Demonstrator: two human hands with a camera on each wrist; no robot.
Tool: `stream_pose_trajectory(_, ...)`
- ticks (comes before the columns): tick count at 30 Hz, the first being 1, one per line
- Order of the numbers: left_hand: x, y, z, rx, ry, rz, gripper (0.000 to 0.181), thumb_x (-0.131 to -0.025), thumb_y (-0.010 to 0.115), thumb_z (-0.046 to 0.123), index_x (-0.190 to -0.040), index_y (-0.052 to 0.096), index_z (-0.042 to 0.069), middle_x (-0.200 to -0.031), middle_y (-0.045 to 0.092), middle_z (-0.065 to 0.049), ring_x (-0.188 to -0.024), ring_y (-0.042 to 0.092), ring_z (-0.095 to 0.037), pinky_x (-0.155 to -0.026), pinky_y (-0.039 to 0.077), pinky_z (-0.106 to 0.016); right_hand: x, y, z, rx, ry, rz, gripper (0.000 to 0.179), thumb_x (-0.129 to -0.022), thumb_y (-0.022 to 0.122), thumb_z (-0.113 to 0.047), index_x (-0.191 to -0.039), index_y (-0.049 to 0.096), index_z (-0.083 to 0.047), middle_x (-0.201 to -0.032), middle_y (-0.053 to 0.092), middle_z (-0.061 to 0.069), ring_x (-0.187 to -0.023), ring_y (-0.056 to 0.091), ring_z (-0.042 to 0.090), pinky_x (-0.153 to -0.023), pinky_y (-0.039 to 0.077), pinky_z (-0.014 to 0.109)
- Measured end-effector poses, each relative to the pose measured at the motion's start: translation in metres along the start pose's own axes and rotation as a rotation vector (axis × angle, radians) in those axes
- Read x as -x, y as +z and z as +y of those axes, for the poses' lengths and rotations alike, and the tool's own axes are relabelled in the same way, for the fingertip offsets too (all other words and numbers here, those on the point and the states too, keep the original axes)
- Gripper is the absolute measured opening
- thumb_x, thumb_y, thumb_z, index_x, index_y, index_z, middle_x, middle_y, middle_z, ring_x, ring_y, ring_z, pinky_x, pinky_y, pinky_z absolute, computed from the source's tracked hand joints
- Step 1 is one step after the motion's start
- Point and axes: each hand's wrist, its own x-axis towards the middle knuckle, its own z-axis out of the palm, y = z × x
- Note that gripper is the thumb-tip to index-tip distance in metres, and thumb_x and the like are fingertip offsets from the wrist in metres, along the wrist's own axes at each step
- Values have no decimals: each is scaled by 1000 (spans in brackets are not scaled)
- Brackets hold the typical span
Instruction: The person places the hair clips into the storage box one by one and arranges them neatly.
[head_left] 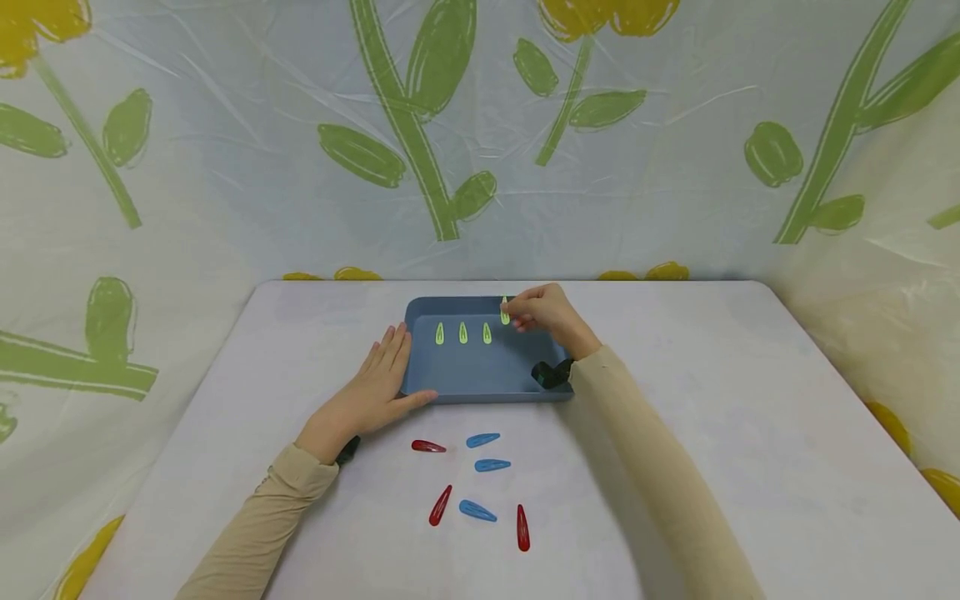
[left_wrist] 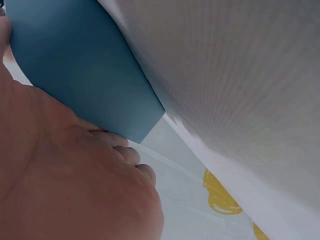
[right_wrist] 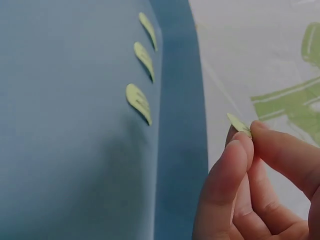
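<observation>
My right hand [head_left: 551, 315] pinches a yellow-green snap hair clip [right_wrist: 239, 124] between thumb and fingertips, over the far right part of a blue-grey tray [head_left: 480, 375]. Inside the tray, three matching hair clips lie in a row, narrow ends pointing to the far side; the nearest one to my right hand is the right-hand clip [head_left: 487, 333]. With fingers straight, my left hand [head_left: 372, 392] rests against the tray's left side, its thumb reaching over the near left corner. The left wrist view shows the palm side of that hand beside the tray wall [left_wrist: 90, 65].
On the white table [head_left: 750, 433], several loose clips lie in front of the tray: three red, such as the red clip [head_left: 522, 527], and three blue, such as the blue clip [head_left: 477, 510]. A floral curtain [head_left: 262, 167] hangs behind the table.
</observation>
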Motion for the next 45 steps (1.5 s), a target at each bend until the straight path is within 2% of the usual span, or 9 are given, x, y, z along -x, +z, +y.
stream_pose_trajectory(12,0,0,0,-3,3,-1,109,-93,46,70,-156,1,-6,-164,-7,-20,-151,-9,-35,-120,1,-52,-8,4,6,78,150,41,15,-89,70,1,-98,68,12,-79,69,14,-58,63,15,-73,60,37)
stream_pose_trajectory(17,-1,1,-1,-2,1,5,109,-93,47,71,-156,2,-6,-164,-6,-21,-151,-9,-36,-120,1,-52,-11,7,7,122,184,25,17,-88,70,3,-100,67,14,-80,69,16,-58,65,14,-70,60,32)
stream_pose_trajectory(22,-1,1,-1,3,-10,-5,110,-92,45,72,-156,0,-5,-164,-8,-19,-151,-12,-32,-120,0,-50,-13,7,9,156,197,3,17,-87,71,4,-99,67,15,-79,71,17,-57,66,15,-66,59,30)
stream_pose_trajectory(33,-1,2,-2,-9,-12,-14,110,-92,41,75,-156,-1,-3,-164,-9,-17,-151,-13,-30,-121,0,-50,-16,7,17,215,240,19,13,-85,73,2,-93,71,13,-68,69,10,-54,66,14,-60,57,26)
stream_pose_trajectory(39,-2,2,-1,-4,-15,-13,110,-92,45,73,-156,-1,-4,-164,-10,-18,-150,-14,-30,-120,-1,-50,-16,6,20,237,224,38,13,-85,75,0,-91,72,11,-66,69,10,-53,67,14,-58,57,25)
stream_pose_trajectory(45,-2,2,-2,-5,-15,-20,109,-92,42,74,-156,-2,-4,-164,-10,-17,-150,-14,-29,-120,0,-50,-17,7,24,268,199,54,12,-85,76,-2,-86,72,9,-65,68,9,-52,66,14,-55,56,24)
